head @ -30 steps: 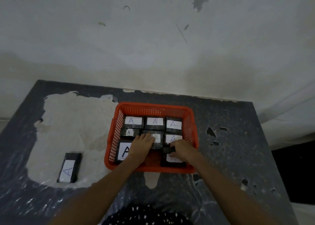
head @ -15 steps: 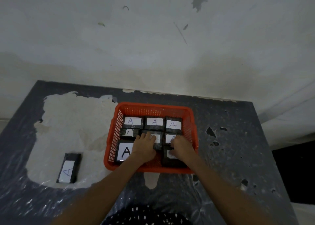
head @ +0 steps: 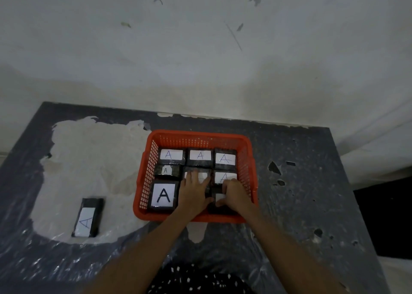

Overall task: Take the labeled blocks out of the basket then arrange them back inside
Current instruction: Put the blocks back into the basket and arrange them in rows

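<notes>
An orange basket [head: 153,157] stands mid-table, packed with several black blocks bearing white "A" labels. A large-label block [head: 163,196] fills the basket's near left corner. My left hand [head: 193,193] lies flat, fingers spread, on the middle block [head: 204,175]. My right hand [head: 236,196] grips the near right block [head: 217,196], its fingers curled over the block's top edge; most of this block is hidden. One more labeled block [head: 88,217] lies alone on the table, left of the basket.
The dark speckled table [head: 301,204] has a big pale worn patch [head: 89,160] on its left and crinkled plastic film along the near edge. A stained wall rises right behind. The table's right edge drops to a dark floor.
My right hand has slid the near right block a little towards the basket's middle and pressed down on it. My left hand stays on the middle block, edged slightly nearer.
</notes>
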`<state>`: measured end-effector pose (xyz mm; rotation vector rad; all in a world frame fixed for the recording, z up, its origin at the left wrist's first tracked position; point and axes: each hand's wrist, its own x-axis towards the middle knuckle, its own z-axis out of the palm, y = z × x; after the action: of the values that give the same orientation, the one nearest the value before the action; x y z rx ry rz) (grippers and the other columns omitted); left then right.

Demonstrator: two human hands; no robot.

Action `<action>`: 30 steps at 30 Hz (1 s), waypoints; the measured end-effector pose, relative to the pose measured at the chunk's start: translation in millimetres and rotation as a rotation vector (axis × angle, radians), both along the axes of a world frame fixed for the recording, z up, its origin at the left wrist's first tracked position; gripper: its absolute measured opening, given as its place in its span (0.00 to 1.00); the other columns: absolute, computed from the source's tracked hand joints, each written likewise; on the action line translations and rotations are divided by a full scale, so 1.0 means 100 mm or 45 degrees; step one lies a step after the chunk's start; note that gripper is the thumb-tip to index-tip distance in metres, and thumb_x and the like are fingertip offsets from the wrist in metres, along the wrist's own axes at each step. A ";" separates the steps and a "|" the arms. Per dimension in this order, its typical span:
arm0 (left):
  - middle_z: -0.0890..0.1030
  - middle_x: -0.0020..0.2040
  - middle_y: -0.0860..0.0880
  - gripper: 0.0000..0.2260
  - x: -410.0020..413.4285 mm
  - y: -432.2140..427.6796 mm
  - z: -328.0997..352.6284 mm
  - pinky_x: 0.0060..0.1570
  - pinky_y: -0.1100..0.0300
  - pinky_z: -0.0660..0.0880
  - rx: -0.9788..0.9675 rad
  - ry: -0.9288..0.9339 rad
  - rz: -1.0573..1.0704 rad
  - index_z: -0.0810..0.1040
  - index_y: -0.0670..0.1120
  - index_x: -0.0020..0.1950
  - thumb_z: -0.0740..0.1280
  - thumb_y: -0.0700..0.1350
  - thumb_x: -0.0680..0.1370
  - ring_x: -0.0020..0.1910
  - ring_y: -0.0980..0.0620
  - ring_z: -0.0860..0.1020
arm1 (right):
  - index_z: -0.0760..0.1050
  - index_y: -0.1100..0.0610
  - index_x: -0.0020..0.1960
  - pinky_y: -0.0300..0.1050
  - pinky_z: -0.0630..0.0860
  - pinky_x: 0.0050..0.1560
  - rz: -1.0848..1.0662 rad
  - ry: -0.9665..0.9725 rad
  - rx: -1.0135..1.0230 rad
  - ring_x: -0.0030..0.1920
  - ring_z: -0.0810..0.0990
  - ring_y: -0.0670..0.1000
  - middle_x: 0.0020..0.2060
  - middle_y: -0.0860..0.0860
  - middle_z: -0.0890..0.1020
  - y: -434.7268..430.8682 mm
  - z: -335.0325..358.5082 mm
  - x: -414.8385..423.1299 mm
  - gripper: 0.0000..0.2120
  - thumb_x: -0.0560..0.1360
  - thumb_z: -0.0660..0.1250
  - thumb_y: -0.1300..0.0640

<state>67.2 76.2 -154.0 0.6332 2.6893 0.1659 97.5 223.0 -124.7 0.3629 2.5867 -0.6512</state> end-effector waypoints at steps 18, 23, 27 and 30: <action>0.77 0.61 0.43 0.14 0.05 -0.95 0.38 0.60 0.51 0.73 0.648 0.342 -0.141 0.78 0.45 0.58 0.67 0.39 0.73 0.60 0.45 0.74 | 0.75 0.57 0.49 0.38 0.69 0.50 0.087 0.406 -0.303 0.49 0.73 0.47 0.47 0.49 0.73 -0.31 -0.04 0.26 0.08 0.71 0.69 0.63; 0.74 0.59 0.43 0.13 0.25 -1.66 0.32 0.57 0.56 0.70 0.838 0.470 0.522 0.74 0.45 0.59 0.63 0.44 0.75 0.58 0.50 0.71 | 0.75 0.57 0.48 0.37 0.70 0.48 0.114 0.436 -0.311 0.48 0.74 0.48 0.46 0.49 0.74 -0.48 -0.06 0.26 0.06 0.72 0.66 0.64; 0.69 0.64 0.37 0.25 0.35 -2.32 0.10 0.61 0.42 0.70 0.512 0.345 1.144 0.68 0.42 0.65 0.71 0.45 0.71 0.61 0.37 0.69 | 0.75 0.54 0.47 0.30 0.67 0.44 0.099 0.430 -0.290 0.46 0.74 0.46 0.45 0.48 0.74 -0.47 -0.05 0.26 0.06 0.73 0.67 0.64; 0.70 0.63 0.33 0.36 0.43 -2.61 0.01 0.59 0.38 0.69 0.264 0.030 1.257 0.63 0.40 0.69 0.75 0.49 0.67 0.61 0.31 0.69 | 0.75 0.54 0.47 0.34 0.68 0.46 0.105 0.427 -0.285 0.47 0.74 0.46 0.45 0.48 0.74 -0.48 -0.05 0.27 0.06 0.73 0.67 0.63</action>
<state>110.3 -185.3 -153.0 -0.6957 2.7708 0.6844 124.0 175.1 -129.3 0.0788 2.7805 -1.0361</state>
